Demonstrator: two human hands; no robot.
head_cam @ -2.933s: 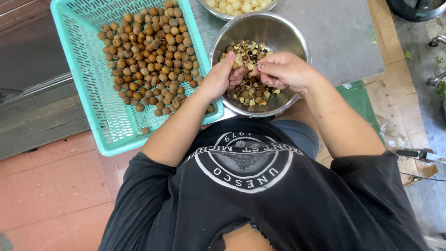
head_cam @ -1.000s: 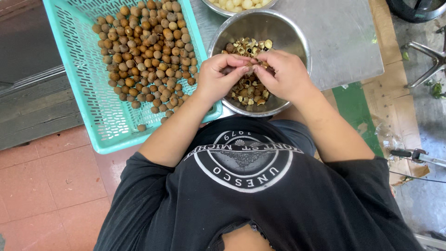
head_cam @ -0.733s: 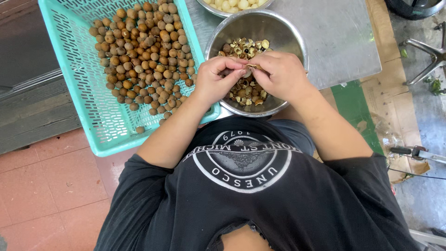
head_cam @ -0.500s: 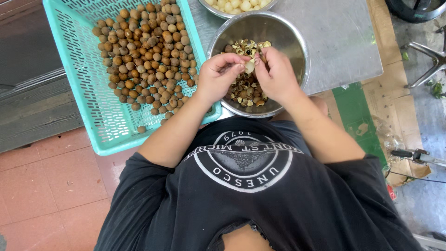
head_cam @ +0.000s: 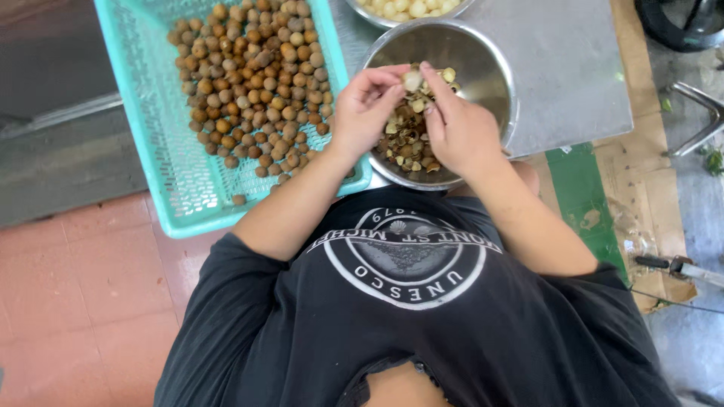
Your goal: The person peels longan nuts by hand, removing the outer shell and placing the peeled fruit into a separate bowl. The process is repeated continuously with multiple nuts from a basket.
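Setting: a grey metal tabletop (head_cam: 573, 68) seen from above, with a reddish tiled floor (head_cam: 83, 301) at the left and flattened brown cardboard (head_cam: 641, 173) with a green patch at the right.
Left hand (head_cam: 363, 111): raised over the near rim of a round shiny steel bowl (head_cam: 494, 71), its fingers (head_cam: 392, 79) curled and pinching one side of a small pale, partly peeled round fruit (head_cam: 412, 78).
Right hand (head_cam: 456, 124): over the same bowl, fingers (head_cam: 431, 79) bent in and gripping the other side of the fruit, so both hands grasp it between their fingertips.
Fruit position: held above the middle of the steel bowl, just over the heap inside it, touching the fingertips of both hands.
Bowl contents: a pile of brown and cream shell scraps (head_cam: 407, 139) lying on the bottom, partly hidden by the hands.
Basket: a turquoise plastic mesh basket (head_cam: 143, 151) just left of the bowl, its near corner touching the left forearm, filled with many small brown round unpeeled fruits (head_cam: 249, 83).
Second bowl: another steel bowl (head_cam: 407, 11) at the top edge, beyond the first, holding pale yellowish peeled fruits; only its near part shows.
Person: wears a black short-sleeved shirt (head_cam: 407, 324) with a round white print.
Far right: a dark-handled tool (head_cam: 679, 265) lies on the cardboard's edge, well apart from the hands.
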